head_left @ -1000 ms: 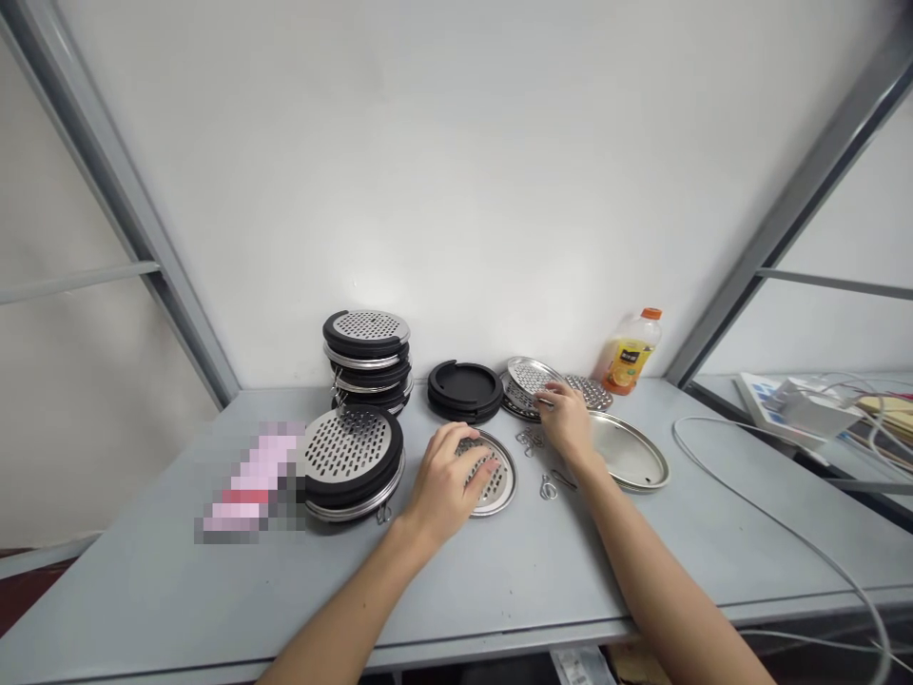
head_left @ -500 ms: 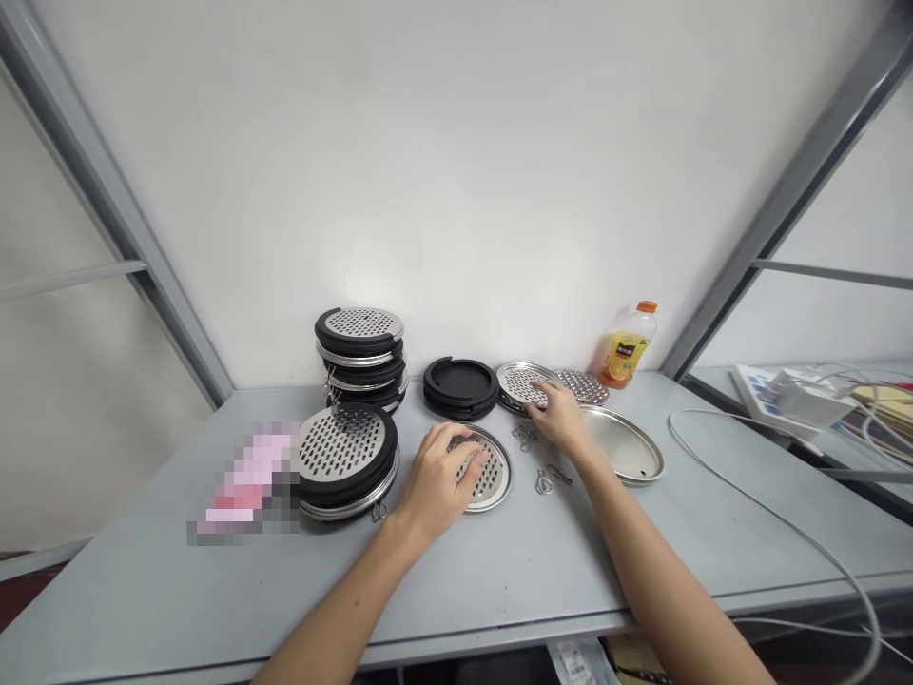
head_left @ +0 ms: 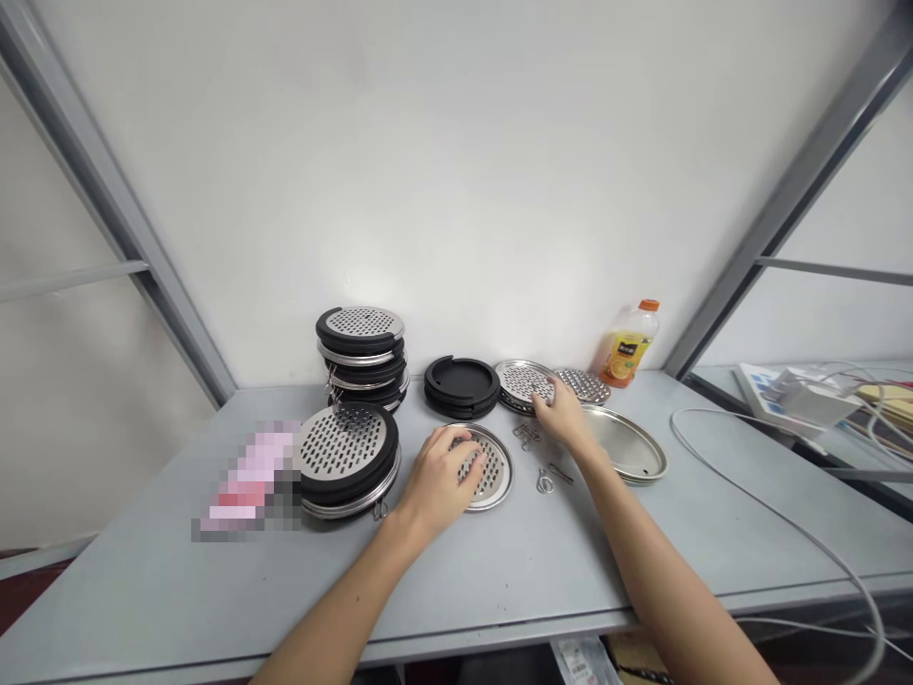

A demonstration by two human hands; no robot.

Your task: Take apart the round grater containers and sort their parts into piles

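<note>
My left hand (head_left: 440, 480) is over the left part of a round perforated metal grater plate (head_left: 492, 480) lying flat on the table. Its fingers are curved, with the thumb apart; whether it touches the plate is hard to tell. At the right rim of a short stack of similar round grater plates (head_left: 522, 379) is my right hand (head_left: 563, 414), thumb and fingers apart and nothing lifted. Small bent wire clips (head_left: 526, 436) lie just in front of that stack, with a wire loop (head_left: 545, 481) nearer me. A shallow round metal lid (head_left: 624, 442) lies beside my right wrist.
Black round bases (head_left: 462, 385) are stacked near the wall. Left of them rises a tall pile of black-rimmed graters (head_left: 362, 347), with a shorter pile (head_left: 346, 466) in front. An orange-capped juice bottle (head_left: 631, 344) stands at the back right. A white cable (head_left: 756, 495) curves along the right.
My right hand has shifted slightly from over the top grater plate to the stack's right rim. My left hand stays nearly still.
</note>
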